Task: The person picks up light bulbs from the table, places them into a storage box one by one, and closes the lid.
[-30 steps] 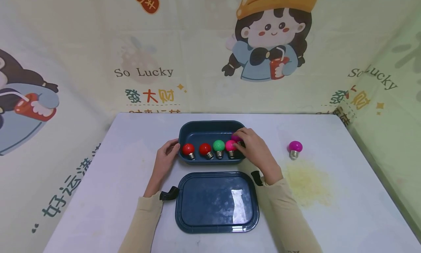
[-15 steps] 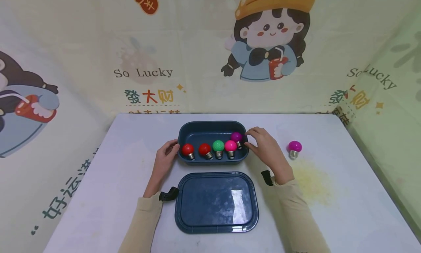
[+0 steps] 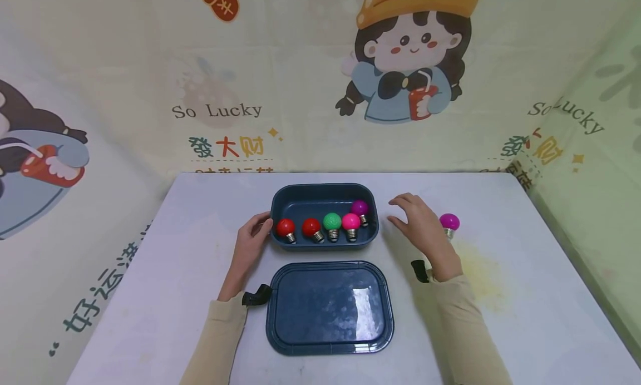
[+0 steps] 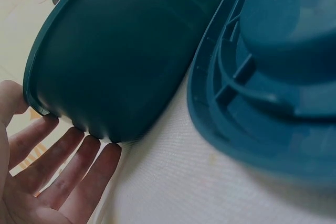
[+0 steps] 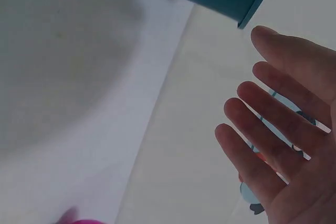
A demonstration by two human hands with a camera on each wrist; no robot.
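In the head view, my left hand (image 3: 252, 235) touches the left end of a dark blue plastic box (image 3: 320, 248). The left wrist view shows its fairly straight fingers (image 4: 79, 169) against the outer wall, with the thumb by the rim. Inside the box lie two red light bulbs (image 3: 285, 227) (image 3: 311, 227), a green light bulb (image 3: 332, 222), a pink light bulb (image 3: 351, 222) and a purple light bulb (image 3: 359, 208). My right hand (image 3: 423, 226) hovers right of the box, holding nothing, fingers apart from the thumb. Another purple light bulb (image 3: 449, 222) lies just beyond it, its base partly hidden.
A dark blue lid (image 3: 330, 310) lies flat on the white table (image 3: 546, 296), in front of the box and between my forearms. A yellowish stain (image 3: 483, 279) marks the table at right. Behind hangs a printed cloth (image 3: 300, 68).
My right hand has let go of the purple bulb in the box and moved right, out over the table towards the loose purple bulb. The left hand stays at the box.
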